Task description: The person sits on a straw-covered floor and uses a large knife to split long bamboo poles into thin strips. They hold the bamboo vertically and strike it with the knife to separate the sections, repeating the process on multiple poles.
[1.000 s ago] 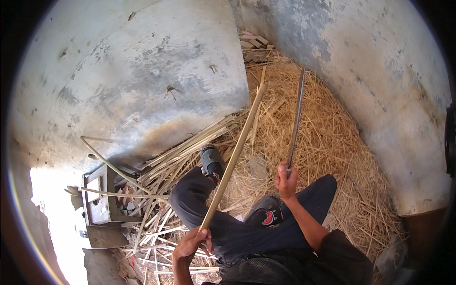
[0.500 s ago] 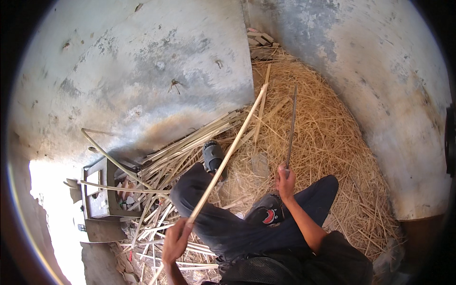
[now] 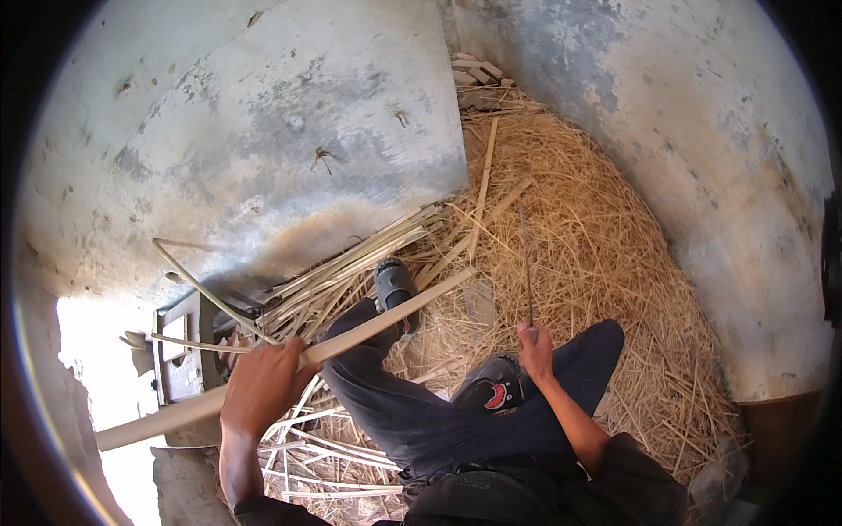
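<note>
My left hand (image 3: 261,386) is closed around a long, pale split-bamboo strip (image 3: 386,322). The strip slants across my left knee, its far end over the floor in front of me and its other end reaching left beyond my wrist. In my right hand (image 3: 536,352), near my right knee, is the handle end of a long, thin, dark blade-like tool (image 3: 527,272). It points forward over the straw-like shavings and does not touch the strip. Whether it has a sharp edge is too fine to tell.
Shavings (image 3: 579,237) are heaped ahead and to the right. More strips (image 3: 360,250) lie along the left wall (image 3: 289,114). A box-like frame (image 3: 182,368) stands at the left beside a bright opening. My shoes (image 3: 395,282) rest among the scraps, and a curved wall (image 3: 710,175) rises at the right.
The bamboo strip has swung from steep to a flatter slant, its far end coming nearer. My left hand has moved up and left. The dark tool has tilted slightly left.
</note>
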Demonstrator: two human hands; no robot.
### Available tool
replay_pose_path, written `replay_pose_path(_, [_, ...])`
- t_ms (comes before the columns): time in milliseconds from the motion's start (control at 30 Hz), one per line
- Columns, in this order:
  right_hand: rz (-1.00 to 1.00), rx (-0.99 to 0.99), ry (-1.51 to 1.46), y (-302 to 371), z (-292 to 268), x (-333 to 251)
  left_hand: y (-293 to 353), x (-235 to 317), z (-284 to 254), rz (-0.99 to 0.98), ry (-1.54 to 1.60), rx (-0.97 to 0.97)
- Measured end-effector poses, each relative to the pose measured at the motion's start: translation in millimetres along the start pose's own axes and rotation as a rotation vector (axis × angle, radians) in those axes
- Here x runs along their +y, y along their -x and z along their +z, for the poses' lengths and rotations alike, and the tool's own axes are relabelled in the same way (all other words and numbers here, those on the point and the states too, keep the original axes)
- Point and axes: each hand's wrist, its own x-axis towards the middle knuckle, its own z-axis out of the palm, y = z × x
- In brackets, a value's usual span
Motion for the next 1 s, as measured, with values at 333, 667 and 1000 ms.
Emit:
replay_pose_path(333, [0.409,-0.264,-0.155,1.5,35.7,62.7,-163.4,10.5,24.9,0.125,-0.02,-0.356])
replay_pose_path(667, [0.409,-0.196,0.006,-53.9,36.7,120.9,-235.8,24.6,0.4,0.019,-0.001,-0.692])
replay_pose_path(1000, [0.459,-0.458,-0.368,-23.2,91.3,-28.8,-289.3,28.0,-5.4,-0.102,0.125,-0.996])
